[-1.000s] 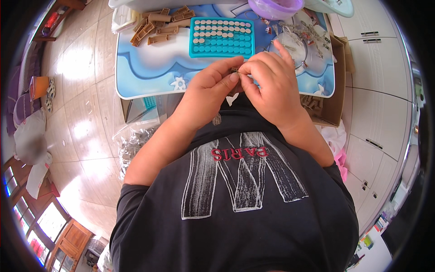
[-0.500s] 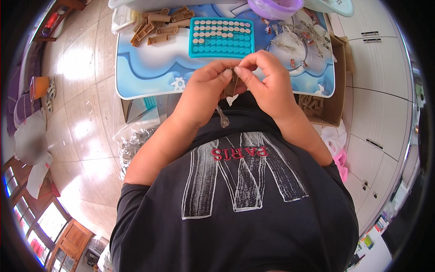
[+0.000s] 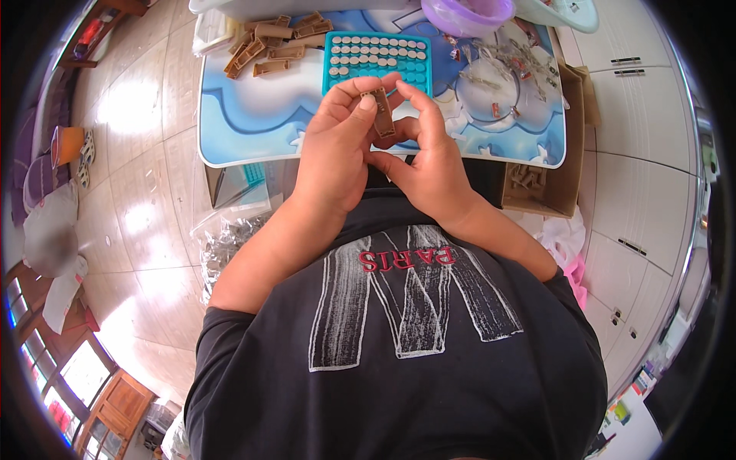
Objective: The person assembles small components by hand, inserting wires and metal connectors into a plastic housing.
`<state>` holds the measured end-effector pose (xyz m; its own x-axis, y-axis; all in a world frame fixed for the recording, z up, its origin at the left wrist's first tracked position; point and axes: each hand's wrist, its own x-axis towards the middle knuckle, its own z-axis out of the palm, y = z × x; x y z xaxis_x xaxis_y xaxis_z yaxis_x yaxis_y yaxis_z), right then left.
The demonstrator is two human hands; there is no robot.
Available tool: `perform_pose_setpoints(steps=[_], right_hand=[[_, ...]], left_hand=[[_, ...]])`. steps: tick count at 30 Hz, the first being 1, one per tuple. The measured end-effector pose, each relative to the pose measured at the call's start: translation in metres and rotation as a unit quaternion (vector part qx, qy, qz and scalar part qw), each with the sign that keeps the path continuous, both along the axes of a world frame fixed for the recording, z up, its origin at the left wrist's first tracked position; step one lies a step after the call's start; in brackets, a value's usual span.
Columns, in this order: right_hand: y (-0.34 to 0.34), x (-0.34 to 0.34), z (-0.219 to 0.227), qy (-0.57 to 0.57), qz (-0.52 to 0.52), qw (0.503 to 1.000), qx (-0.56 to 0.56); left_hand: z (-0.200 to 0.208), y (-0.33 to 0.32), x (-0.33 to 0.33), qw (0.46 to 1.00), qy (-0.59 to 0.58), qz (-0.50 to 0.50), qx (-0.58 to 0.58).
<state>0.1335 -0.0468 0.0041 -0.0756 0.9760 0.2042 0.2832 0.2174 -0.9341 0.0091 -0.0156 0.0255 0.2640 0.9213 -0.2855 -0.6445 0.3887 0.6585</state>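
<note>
My left hand [image 3: 333, 153] is closed on a small, oblong brown plastic casing [image 3: 382, 115] with a raised rim, its thumb pressing near the upper end. The casing is tilted above the table's near edge. To its right, my right hand [image 3: 433, 157] has its index finger raised toward the casing's top. The other fingers curl by its lower end, with the thumb below them; whatever lies between these fingers is hidden. A turquoise tray [image 3: 422, 88] with rows of pale round discs [image 3: 372, 50] stands just beyond my hands.
Several brown casings [image 3: 268, 47] are piled at the table's far left. Clear-bagged trinkets [image 3: 498, 69] lie around a ring [image 3: 519, 92] on the right, below a purple basin [image 3: 468, 17]. A cardboard box [image 3: 571, 138] of brown pieces stands right of the blue-white table [image 3: 253, 138].
The left hand has lifted and tilted the casing up and away from me. My right fingertips have left its upper end, and the hand has dropped lower. The grey tassel below is out of sight.
</note>
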Motion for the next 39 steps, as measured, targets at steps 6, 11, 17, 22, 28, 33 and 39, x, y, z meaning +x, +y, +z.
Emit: perform_pose_setpoints(steps=[6,11,17,22,28,33,39], right_hand=[[-0.003,0.006,0.001,-0.002,-0.006,1.000,0.011],[0.002,0.016,0.001,0.017,-0.022,0.999,0.026],[0.000,0.018,0.000,-0.050,-0.003,0.997,0.061],[0.000,0.016,-0.004,-0.024,0.012,0.997,0.079],[-0.001,0.015,-0.004,0.005,0.014,0.999,0.029],[0.000,0.016,-0.005,0.048,0.031,0.998,-0.007],[0.002,0.014,-0.008,0.019,0.019,1.000,-0.010]], left_hand=[[-0.009,0.004,-0.003,1.000,0.026,-0.005,0.015],[-0.007,0.005,-0.005,1.000,0.025,-0.009,0.016],[-0.005,0.003,-0.003,1.000,0.023,-0.014,0.008],[-0.006,0.003,-0.003,0.999,0.033,-0.012,0.003],[-0.004,0.002,-0.002,0.999,0.033,-0.008,0.007],[-0.004,0.002,-0.003,0.999,0.033,-0.011,0.004],[-0.005,0.002,-0.004,0.999,0.032,-0.010,0.001]])
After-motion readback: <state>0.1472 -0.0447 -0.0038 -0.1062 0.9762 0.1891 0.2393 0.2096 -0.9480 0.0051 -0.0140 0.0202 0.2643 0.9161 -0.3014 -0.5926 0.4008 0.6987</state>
